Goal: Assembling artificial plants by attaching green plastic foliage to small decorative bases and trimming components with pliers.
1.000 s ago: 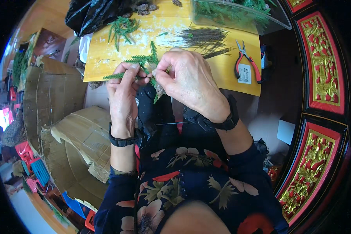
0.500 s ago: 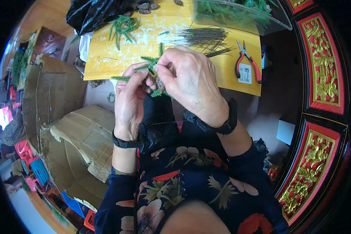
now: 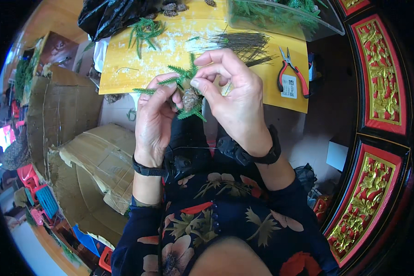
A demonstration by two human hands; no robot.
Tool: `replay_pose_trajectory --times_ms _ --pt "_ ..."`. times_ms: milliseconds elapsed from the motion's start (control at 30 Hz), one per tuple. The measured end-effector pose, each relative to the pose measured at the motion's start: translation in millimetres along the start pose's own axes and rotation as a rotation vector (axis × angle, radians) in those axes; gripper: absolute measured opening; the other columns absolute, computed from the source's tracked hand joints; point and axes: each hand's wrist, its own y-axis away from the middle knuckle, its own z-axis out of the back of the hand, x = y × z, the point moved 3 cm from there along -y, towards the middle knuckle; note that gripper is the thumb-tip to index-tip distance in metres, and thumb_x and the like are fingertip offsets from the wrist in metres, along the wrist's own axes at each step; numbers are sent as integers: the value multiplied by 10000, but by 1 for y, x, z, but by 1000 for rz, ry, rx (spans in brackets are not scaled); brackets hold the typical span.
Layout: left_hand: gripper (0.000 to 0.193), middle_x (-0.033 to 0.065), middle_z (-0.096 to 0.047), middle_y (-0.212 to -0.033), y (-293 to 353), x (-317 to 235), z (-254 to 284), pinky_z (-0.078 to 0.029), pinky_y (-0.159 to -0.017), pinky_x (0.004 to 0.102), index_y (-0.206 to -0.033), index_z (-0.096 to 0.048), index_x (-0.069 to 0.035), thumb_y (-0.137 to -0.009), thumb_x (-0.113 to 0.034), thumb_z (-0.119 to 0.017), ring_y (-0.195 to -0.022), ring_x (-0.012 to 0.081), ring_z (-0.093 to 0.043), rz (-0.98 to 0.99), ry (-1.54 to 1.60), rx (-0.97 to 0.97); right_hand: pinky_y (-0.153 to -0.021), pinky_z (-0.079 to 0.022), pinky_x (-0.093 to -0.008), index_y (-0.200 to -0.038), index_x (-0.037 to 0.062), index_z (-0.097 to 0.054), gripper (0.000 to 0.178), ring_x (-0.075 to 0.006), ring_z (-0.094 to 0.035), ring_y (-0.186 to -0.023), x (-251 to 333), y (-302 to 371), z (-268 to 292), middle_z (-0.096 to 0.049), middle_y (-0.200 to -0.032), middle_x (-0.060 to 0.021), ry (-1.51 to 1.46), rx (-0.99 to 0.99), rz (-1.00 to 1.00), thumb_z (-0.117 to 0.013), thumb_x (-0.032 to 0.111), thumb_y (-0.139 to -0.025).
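Against the left hand (image 3: pixel 154 120), green sprigs (image 3: pixel 192 114) flank a pinecone (image 3: pixel 190 99).

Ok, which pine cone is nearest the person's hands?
The pine cone with green sprigs above and below it, beside the left hand; the loose cones toward the yellow board's far edge lie farther off.

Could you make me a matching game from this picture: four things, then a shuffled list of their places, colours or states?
1. pliers
2. sprig with a pine cone
3. black plastic bag
4. clear bin

A. between the left hand and right hand
B. greenery inside
C. red handles
D. far left of the yellow surface

Pairs: 1-C, 2-A, 3-D, 4-B
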Motion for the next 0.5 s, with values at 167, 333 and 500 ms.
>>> replay_pose_trajectory --times_ms 167,333,500 --pt "169 11 -567 -699 1 9 1 -373 -583 194 -1013 -618 0 -882 -103 -586 -611 76 -491 18 -141 66 -654 -499 -215 -947 13 -555 236 -72 -637 -746 9 0 -3 -660 -810 -55 207 -52 164 -689 -72 -771" --pt "151 6 -582 -709 3 13 1 -377 -573 185 -994 -622 -15 -886 -119 -606 -612 69 -504 52 -47 100 -652 -511 -227 -888 11 -533 209 -90 -644 -742 -3 3 -2 -651 -794 -57 24 -94 96 -678 -89 -774" --pt "142 -7 -588 -727 3 11 0 -376 -569 184 -963 -626 -29 -890 -151 -628 -614 63 -503 -1 -130 77 -654 -515 -232 -875 9 -534 186 -100 -646 -746 -10 9 -2 -657 -801 -71 2 -69 157 -654 -102 -786"
